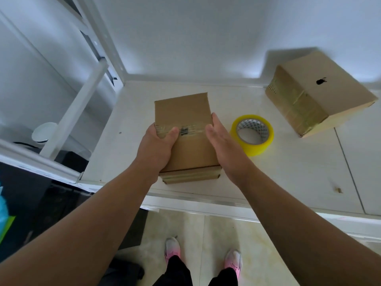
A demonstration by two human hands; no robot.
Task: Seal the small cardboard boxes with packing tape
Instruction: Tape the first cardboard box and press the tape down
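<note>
We are looking down through a wide-angle lens that is bending the white shelf frame (82, 112) at left and stretching the lower corners outward. Soft, cool light is spreading evenly over the white table (288, 172), while the wall (206, 34) above is reading grey and a little underexposed, with brighter patches glowing where it meets the table. The far cardboard box (317, 93) is throwing a dark, soft-edged shadow onto the wall behind it, and its outline is smearing slightly. The near cardboard box (185, 153) is staying sharp, its clear tape glinting faintly. The yellow tape roll (252, 134) is catching a mild sheen. The lower left corner is sinking into deep shade.
</note>
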